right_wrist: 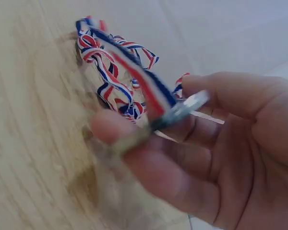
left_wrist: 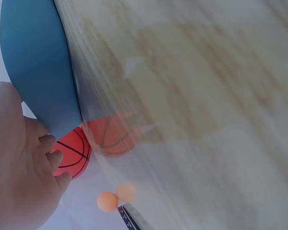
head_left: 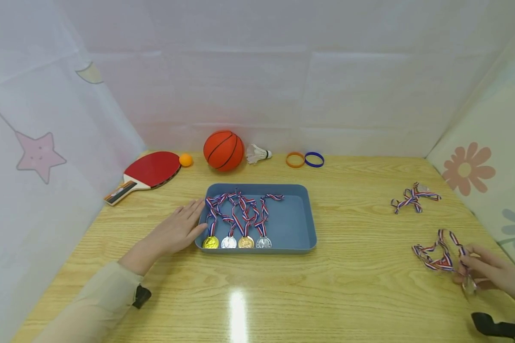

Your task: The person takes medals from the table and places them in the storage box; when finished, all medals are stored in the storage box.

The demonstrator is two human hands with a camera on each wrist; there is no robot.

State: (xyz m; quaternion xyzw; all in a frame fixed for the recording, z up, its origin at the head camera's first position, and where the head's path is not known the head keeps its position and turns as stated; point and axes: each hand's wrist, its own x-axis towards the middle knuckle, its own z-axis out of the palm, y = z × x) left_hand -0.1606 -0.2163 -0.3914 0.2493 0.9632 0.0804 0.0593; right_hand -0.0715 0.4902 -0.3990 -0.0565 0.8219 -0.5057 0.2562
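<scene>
My left hand (head_left: 176,227) lies with straight fingers against the left wall of a blue-grey tray (head_left: 293,221). Inside the tray, several medals stand in a row along the front, a gold-coloured medal (head_left: 211,242) leftmost, their striped ribbons (head_left: 242,209) trailing towards the back. Far to the right, my right hand (head_left: 489,271) holds a medal (right_wrist: 187,109) by the fingers, seen edge-on and blurred in the right wrist view. Its red, white and blue ribbon (head_left: 433,257) trails off to the left of the hand. Another ribboned medal (head_left: 412,199) lies on the table behind this hand.
Along the back of the wooden table (head_left: 347,295) sit a red paddle (head_left: 154,169), an orange ball (head_left: 186,159), a small basketball (head_left: 224,151), a shuttlecock (head_left: 257,154), an orange wristband (head_left: 295,160) and a blue wristband (head_left: 314,159). Printed cloth walls (head_left: 257,85) enclose the back and sides.
</scene>
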